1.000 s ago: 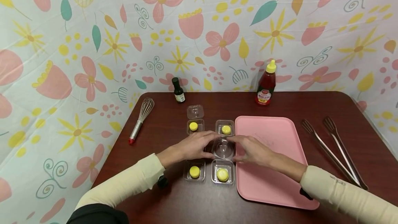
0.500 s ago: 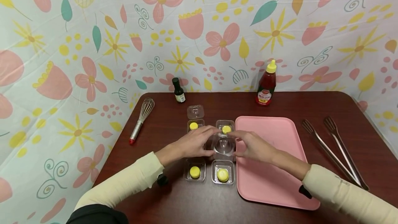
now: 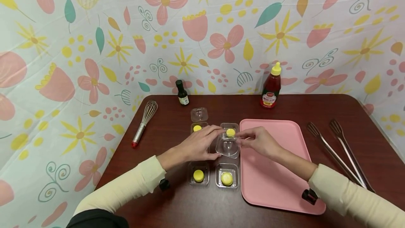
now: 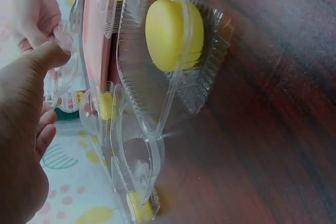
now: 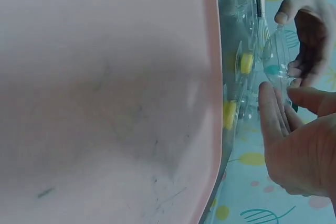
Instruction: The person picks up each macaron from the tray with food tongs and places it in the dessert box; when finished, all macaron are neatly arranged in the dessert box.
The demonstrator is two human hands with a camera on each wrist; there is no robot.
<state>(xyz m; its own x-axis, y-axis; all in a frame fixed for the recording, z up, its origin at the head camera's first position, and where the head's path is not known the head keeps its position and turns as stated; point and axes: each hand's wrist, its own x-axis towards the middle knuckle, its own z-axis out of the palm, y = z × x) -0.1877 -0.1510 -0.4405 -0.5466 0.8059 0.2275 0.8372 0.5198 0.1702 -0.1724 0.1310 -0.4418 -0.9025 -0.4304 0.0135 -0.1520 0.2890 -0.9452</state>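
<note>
Between my hands is a clear plastic lid (image 3: pixel 228 147) with a domed middle, raised over the boxes. My left hand (image 3: pixel 200 145) holds it from the left, thumb at the near edge and fingers at the far edge. With thumb and fingertips, my right hand (image 3: pixel 261 143) pinches its right edge; the right wrist view shows this pinch on the rim (image 5: pixel 283 59). Yellow macarons (image 3: pixel 226 178) sit in clear boxes around the lid: one box (image 3: pixel 218 185) in front on the right, another macaron (image 3: pixel 198 176) to its left, and a third (image 3: pixel 230 132) behind the lid. My left hand partly hides a further macaron (image 3: pixel 197 128).
A pink tray (image 3: pixel 281 185) lies right of the boxes, under my right forearm. Two metal tongs-like utensils (image 3: pixel 345 150) are farther right. A whisk (image 3: pixel 143 122) lies left. At the back stand a small dark bottle (image 3: pixel 182 93) and a red sauce bottle (image 3: pixel 271 86).
My right hand has gone from spread fingers along the lid's right side to a pinch near its far right edge. The lid has shifted slightly; my left hand stays nearly in place.
</note>
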